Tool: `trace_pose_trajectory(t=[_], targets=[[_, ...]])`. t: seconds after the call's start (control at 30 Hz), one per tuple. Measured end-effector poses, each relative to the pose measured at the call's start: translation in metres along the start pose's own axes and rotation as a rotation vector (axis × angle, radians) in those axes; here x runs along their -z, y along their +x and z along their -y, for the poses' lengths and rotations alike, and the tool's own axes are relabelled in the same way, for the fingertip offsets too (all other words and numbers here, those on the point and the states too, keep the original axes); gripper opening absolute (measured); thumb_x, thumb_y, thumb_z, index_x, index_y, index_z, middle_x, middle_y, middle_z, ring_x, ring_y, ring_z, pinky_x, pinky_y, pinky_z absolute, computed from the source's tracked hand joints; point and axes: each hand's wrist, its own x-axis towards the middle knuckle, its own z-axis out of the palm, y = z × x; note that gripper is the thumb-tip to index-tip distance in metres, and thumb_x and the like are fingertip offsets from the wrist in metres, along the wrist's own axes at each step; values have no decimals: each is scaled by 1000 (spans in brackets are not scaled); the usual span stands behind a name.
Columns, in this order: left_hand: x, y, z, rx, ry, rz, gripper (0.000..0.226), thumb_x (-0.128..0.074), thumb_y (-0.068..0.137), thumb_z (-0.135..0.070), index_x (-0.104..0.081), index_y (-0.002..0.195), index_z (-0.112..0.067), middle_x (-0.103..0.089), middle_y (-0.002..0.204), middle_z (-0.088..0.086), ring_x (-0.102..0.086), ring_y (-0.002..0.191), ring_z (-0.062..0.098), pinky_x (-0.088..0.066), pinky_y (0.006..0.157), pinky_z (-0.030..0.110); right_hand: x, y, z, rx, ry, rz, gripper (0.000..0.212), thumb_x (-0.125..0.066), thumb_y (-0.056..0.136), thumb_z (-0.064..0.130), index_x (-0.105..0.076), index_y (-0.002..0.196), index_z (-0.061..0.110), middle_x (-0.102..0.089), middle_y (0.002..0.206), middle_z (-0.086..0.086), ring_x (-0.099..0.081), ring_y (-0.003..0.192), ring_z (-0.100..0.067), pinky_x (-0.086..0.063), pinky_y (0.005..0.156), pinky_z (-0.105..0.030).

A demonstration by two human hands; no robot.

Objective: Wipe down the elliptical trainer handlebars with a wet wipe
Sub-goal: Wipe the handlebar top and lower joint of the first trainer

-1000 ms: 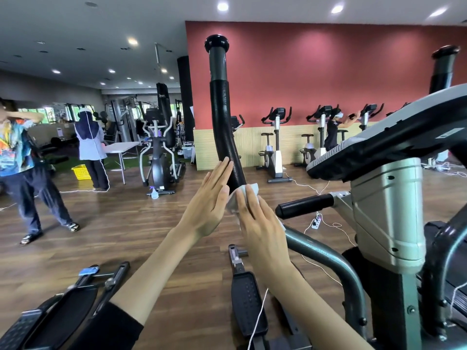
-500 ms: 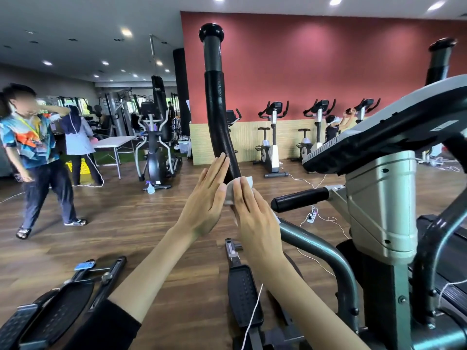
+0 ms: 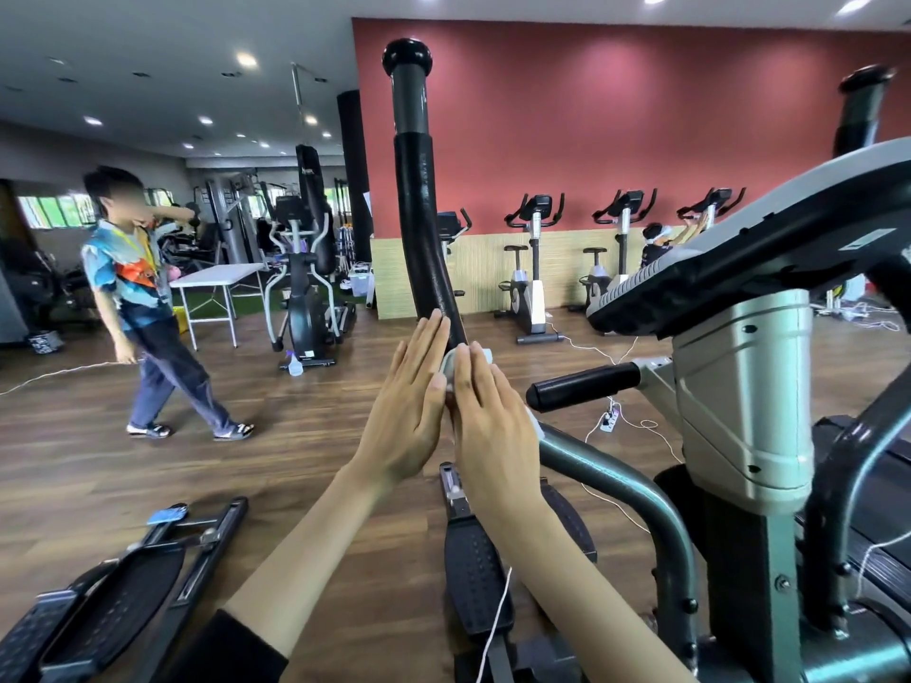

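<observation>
A small label (image 3: 867, 239) sits on the edge of the grey console (image 3: 739, 248) at about 2 o'clock, and there is pale print near the top of the black punching bag (image 3: 310, 199) toward 10 o'clock, but both are too small to read. At the middle of the view the left hand (image 3: 409, 416) and the right hand (image 3: 495, 431) stand flat, fingers straight and pointing to 12 o'clock, palms facing each other and pressed against either side of the handlebar (image 3: 424, 229) at the lower end of its black foam sleeve. The wet wipe (image 3: 449, 368) is sandwiched between the two hands against the bar; only a pale strip shows between the fingertips, with a white edge at 1 o'clock of the right fingers. Neither hand curls round anything; both press with flat palms. The second handlebar (image 3: 860, 110) stands at 2 o'clock, well apart, and a short black grip (image 3: 581, 384) juts out at 3 o'clock of the right hand, near it but not touching. At 9 o'clock a person (image 3: 133, 278) in a patterned shirt is mid-stride on the wooden floor (image 3: 296, 460)
</observation>
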Motion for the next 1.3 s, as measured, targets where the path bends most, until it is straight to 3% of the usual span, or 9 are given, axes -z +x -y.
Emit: trace_pose_trajectory(t=[0.23, 0.33, 0.47, 0.73, 0.93, 1.13, 1.3], targets=[[-3, 0, 0, 13, 13, -3, 54, -16, 100, -23, -14, 152, -8, -10, 161, 2, -6, 148, 10, -7, 121, 35, 9, -17, -16, 76, 41, -19, 52, -40, 84, 0, -50, 135, 0, -53, 137, -15, -59, 115, -28, -47, 90, -33], [-4, 0, -1, 14, 6, -10, 54, -18, 99, -21, -14, 152, -7, -10, 161, 2, -6, 148, 11, -8, 121, 38, 9, -28, -31, 96, 91, -9, 52, -53, 84, -4, -49, 136, 0, -50, 140, -15, -57, 118, -27, -44, 95, -33], [-5, 0, -3, 27, -13, -14, 55, -18, 100, -22, -14, 152, -6, -10, 161, 1, -6, 148, 10, -10, 121, 39, 5, -32, -36, 48, 126, 51, 64, -75, 82, 7, -46, 139, 2, -49, 141, -13, -55, 121, -25, -47, 95, -35], [1, -2, -5, 37, 12, 4, 56, -18, 98, -21, -15, 152, -7, -10, 161, 1, -6, 148, 10, -9, 120, 41, 5, -26, -24, 54, 131, 31, 70, -73, 75, -7, -45, 138, -2, -49, 141, -16, -53, 124, -29, -50, 93, -42], [-2, -6, -4, 66, -3, 9, 55, -17, 100, -25, -13, 153, -11, -8, 161, -3, -5, 148, 10, -9, 121, 41, 7, -32, -33, 92, 111, 44, 68, -75, 78, 1, -45, 140, 2, -46, 143, -16, -54, 122, -28, -47, 95, -38], [-4, -4, -8, 73, 25, -3, 55, -16, 99, -24, -12, 152, -10, -11, 161, 2, -5, 148, 12, 8, 114, 14, 7, -32, -32, 86, 108, 46, 76, -76, 74, -2, -42, 142, 3, -45, 144, -14, -55, 118, -26, -46, 94, -35], [-6, -4, -3, 58, -104, 0, 54, -18, 99, -25, -7, 151, -15, -6, 161, -5, -4, 148, 7, -7, 120, 26, 4, -34, -35, 96, 57, -34, 60, -69, 87, 11, -42, 140, 7, -50, 141, -11, -57, 107, -24, -44, 89, -33]])
